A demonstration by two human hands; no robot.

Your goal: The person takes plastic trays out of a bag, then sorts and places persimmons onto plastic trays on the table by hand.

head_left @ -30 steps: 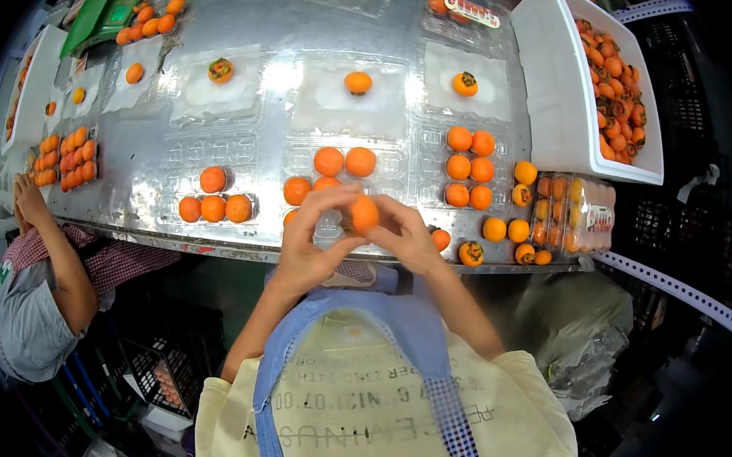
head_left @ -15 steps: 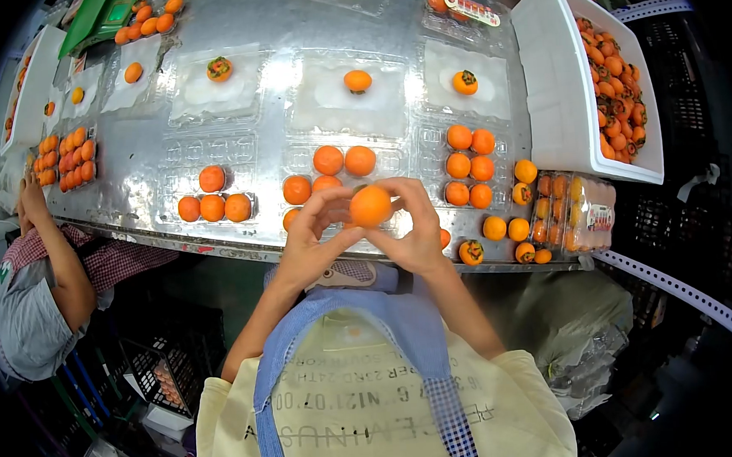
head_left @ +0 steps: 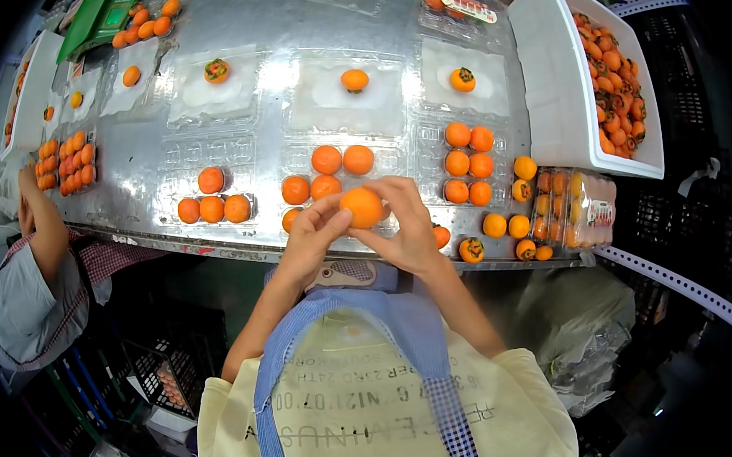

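Observation:
A smooth orange persimmon [head_left: 360,207] is held up between my two hands at the table's front edge. My left hand [head_left: 310,239] grips its left side with thumb and fingers. On its right side, my right hand [head_left: 405,228] has curled fingers around the fruit. Just beyond my hands lies a clear plastic tray [head_left: 387,156] with several persimmons in its cups, partly hidden by my fingers. To the right, another clear tray [head_left: 434,153] has two columns of persimmons in it. A third tray [head_left: 179,160], to the left, carries several along its near side.
A white foam box [head_left: 545,75] full of persimmons stands at the right. Loose persimmons [head_left: 494,226] and a packed clear box [head_left: 584,211] sit near the front right edge. Padded lids [head_left: 317,106] bearing single fruits lie farther back. A co-worker's arm [head_left: 46,227] is at the far left.
Both hands have shifted slightly left with the persimmon, and it appears turned a little. My left thumb now lies against its near left side. The co-worker's arm has moved slightly.

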